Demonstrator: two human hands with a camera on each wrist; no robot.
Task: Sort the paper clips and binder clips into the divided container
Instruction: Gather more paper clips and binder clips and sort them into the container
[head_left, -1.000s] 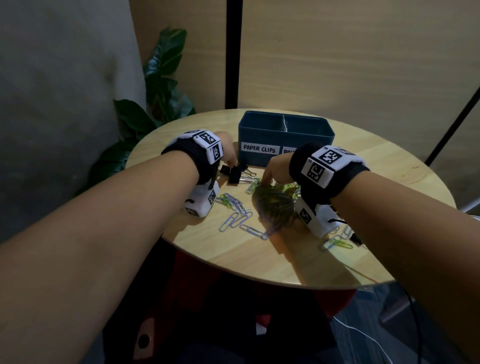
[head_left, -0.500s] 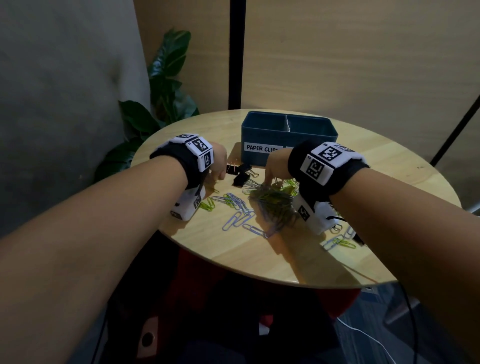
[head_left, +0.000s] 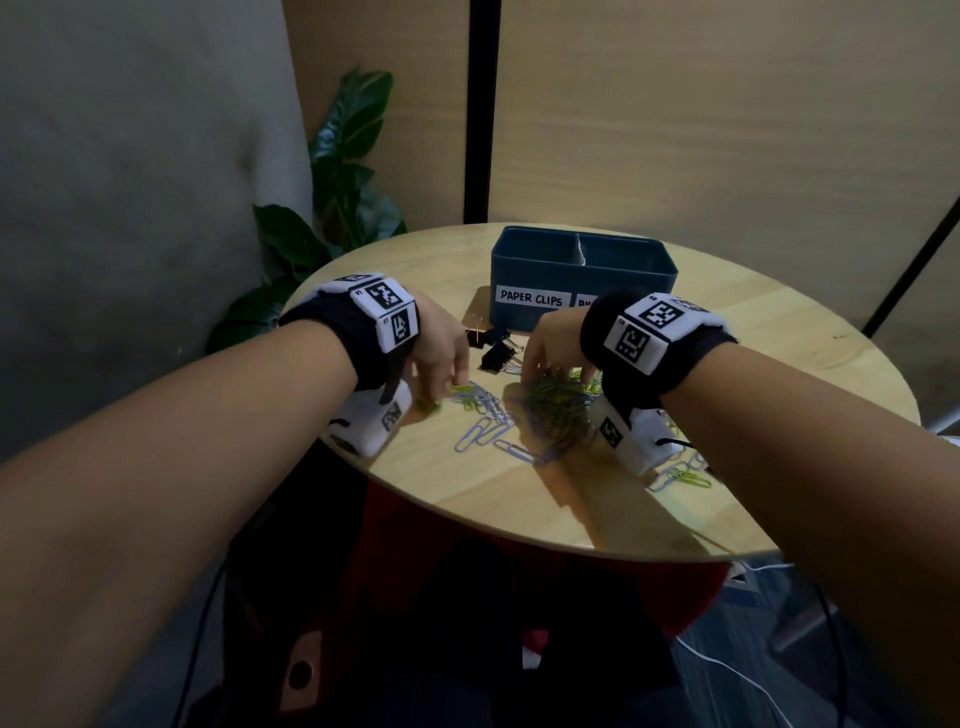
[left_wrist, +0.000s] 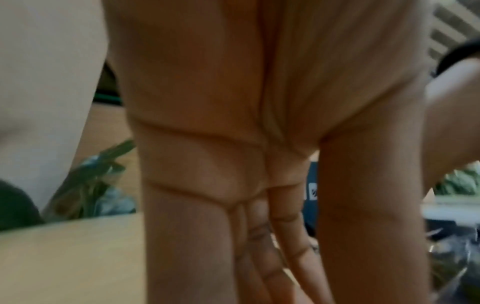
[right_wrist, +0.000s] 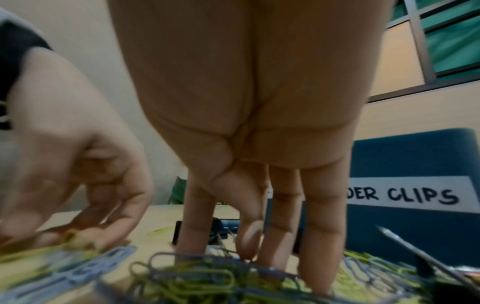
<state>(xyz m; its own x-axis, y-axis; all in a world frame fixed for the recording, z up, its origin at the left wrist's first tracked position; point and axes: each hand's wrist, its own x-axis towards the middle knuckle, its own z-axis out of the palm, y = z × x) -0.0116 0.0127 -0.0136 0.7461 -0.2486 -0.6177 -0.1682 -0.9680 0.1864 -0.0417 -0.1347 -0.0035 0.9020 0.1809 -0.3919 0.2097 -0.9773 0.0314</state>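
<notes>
Barely started, judging by the bench (head_left: 779, 332). At 9 o'clock, yellow paper clips (right_wrist: 64, 250) are being pinched by the left hand (head_left: 441, 348). The centre paper clip pile (head_left: 550, 410) is being raked by the right hand (head_left: 558, 338), fingers straight, nothing gripped. Binder clips (head_left: 493, 348) are lying loose at 12; the divided container (head_left: 582, 275) behind seems empty.

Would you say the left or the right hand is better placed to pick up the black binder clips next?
Probably the left hand: the binder clips lie just beyond its fingers, while the right hand is planted in the paper clip pile.
</notes>
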